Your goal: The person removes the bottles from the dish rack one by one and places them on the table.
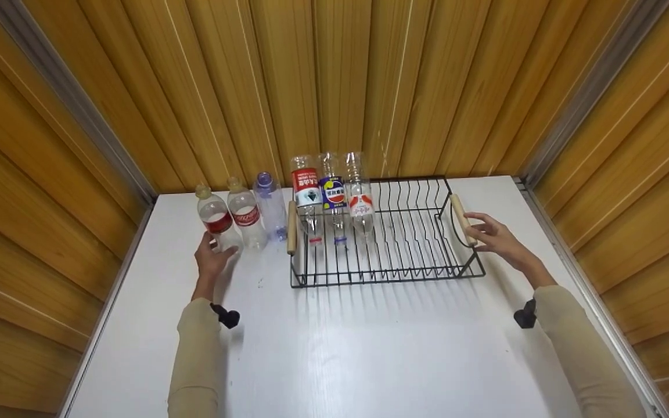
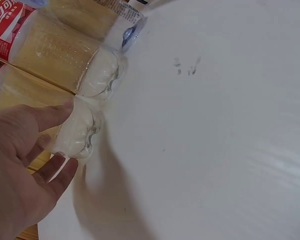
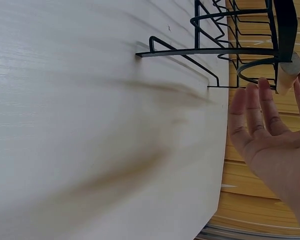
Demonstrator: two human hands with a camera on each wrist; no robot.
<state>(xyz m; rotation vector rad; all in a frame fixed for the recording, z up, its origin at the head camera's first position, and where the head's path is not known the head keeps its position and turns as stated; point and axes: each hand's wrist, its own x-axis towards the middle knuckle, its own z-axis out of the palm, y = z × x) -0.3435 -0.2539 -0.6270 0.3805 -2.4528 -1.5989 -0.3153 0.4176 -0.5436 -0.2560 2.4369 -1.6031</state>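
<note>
My left hand [image 1: 213,259] is at the lower end of the leftmost clear cola bottle [image 1: 218,223]. In the left wrist view, its thumb [image 2: 57,114] and fingers lie on opposite sides of the bottle's base, gripping it. A second red-labelled cola bottle [image 1: 245,216] stands right beside it, then a bluish clear bottle [image 1: 272,203]. At the right end of the black wire rack [image 1: 410,270], my right hand [image 1: 500,241] touches the wooden handle [image 1: 463,220] with loosely straight fingers [image 3: 270,112]. Part of that hand is cut off in the right wrist view.
Inside the rack's left part lean a red-labelled bottle [image 1: 306,188], a blue-labelled bottle [image 1: 333,193] and a white-and-red-labelled bottle [image 1: 360,203], caps down. The left wooden handle [image 1: 292,226] stands between the rack and the bluish bottle. Wood-look walls [image 1: 340,87] close in the white table [image 1: 369,348].
</note>
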